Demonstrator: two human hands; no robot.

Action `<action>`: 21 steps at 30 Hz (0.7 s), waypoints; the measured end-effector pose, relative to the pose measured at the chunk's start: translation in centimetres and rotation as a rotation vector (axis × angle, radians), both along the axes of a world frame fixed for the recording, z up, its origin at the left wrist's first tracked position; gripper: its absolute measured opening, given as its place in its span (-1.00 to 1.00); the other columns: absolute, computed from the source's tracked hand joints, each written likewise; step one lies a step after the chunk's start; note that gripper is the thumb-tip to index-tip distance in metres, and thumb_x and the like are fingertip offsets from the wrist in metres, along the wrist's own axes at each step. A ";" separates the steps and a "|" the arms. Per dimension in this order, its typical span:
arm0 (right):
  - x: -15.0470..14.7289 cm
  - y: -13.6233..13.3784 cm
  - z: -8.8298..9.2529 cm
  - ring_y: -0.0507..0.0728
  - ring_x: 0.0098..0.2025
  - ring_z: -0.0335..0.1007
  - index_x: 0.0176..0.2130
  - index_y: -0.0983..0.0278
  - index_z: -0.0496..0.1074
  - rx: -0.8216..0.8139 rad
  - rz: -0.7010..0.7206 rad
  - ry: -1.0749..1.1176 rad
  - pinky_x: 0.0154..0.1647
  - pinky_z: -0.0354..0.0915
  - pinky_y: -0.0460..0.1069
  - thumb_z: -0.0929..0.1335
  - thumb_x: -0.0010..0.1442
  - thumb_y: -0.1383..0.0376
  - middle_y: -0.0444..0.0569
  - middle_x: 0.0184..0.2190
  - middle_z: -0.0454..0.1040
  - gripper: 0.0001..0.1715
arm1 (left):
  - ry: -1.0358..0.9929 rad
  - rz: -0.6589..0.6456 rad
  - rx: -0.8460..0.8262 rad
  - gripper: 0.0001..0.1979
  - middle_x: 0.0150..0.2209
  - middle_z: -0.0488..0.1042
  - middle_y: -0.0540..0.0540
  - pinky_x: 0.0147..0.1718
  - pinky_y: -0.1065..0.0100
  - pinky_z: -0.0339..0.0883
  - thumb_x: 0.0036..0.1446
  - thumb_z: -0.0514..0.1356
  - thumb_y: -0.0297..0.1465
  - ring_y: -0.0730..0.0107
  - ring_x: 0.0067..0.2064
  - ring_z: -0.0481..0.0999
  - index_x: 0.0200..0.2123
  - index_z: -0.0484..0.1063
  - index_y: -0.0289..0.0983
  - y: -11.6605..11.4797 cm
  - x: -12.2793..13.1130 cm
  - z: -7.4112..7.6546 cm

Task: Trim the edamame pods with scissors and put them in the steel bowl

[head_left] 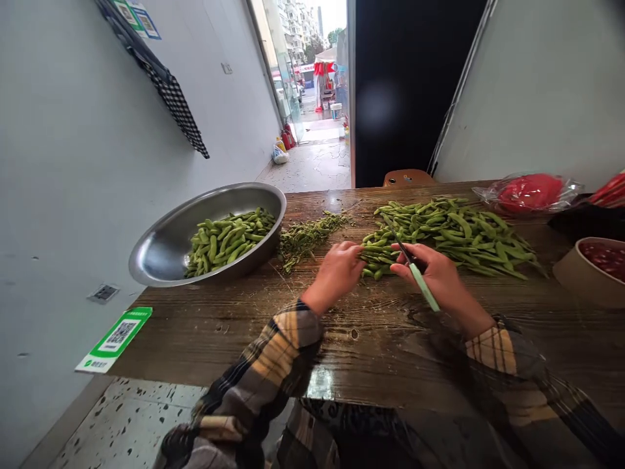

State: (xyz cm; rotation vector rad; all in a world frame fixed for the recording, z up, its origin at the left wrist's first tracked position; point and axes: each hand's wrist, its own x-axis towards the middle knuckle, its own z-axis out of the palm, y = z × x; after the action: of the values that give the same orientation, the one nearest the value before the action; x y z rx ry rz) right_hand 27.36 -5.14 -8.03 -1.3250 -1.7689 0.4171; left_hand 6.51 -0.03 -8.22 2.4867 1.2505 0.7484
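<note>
My right hand [432, 270] is closed on a small knife [422, 286] with a pale green handle, its narrow dark blade pointing up and left over the pods. At the left edge of a pile of green edamame pods [459, 231], my left hand [340, 267] is pinched on an edamame pod, mostly hidden by the fingers. Left of that hand lies a heap of trimmed ends and scraps [312, 236]. Beyond it, a wide steel basin [161, 244] stands tilted, with many more pods [229, 241] inside.
The wooden table [234, 332] runs against the left wall. A green QR code card [117, 339] lies at its left corner. To the right are a red item in clear plastic [530, 192] and a paper tub [586, 277] of dark red contents. A stool [407, 177] stands behind.
</note>
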 end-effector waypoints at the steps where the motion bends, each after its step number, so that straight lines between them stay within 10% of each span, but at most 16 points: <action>1: 0.1 0.0 -0.1 0.18 -0.31 0.44 -0.06 0.27 0.47 0.001 -0.007 0.000 -0.22 0.36 0.08 0.36 0.14 0.03 0.00 -0.34 0.51 -0.53 | 0.066 -0.028 0.003 -0.70 -0.01 0.44 -0.20 0.02 0.18 0.23 0.13 0.15 -0.41 0.16 0.01 0.37 -0.04 0.44 -0.25 0.1 1.0 0.1; 10: 0.6 0.5 -0.8 0.21 -0.29 0.45 -0.10 0.30 0.47 0.020 0.014 -0.042 -0.22 0.36 0.11 0.35 0.14 0.00 0.05 -0.31 0.53 -0.52 | 0.324 -0.076 0.083 -0.67 -0.05 0.43 -0.21 -0.06 0.14 0.24 0.22 0.06 -0.25 0.10 -0.02 0.37 -0.01 0.44 -0.22 1.7 6.6 -0.7; 21: 0.7 0.7 -0.7 0.22 -0.24 0.45 -0.09 0.29 0.48 0.040 0.013 -0.031 -0.17 0.33 0.10 0.35 0.13 -0.02 0.04 -0.30 0.52 -0.49 | 0.043 -0.133 -0.099 -0.85 -0.27 0.53 -0.15 -0.11 0.25 0.26 0.05 0.19 -0.47 0.22 -0.16 0.46 -0.30 0.54 -0.22 -1.4 1.7 -0.1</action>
State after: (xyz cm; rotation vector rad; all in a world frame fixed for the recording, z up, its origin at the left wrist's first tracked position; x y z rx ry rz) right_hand 28.03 -4.45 -8.71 -1.2985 -1.8036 0.3683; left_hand 8.22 -1.43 -8.33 2.4882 1.0951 0.5890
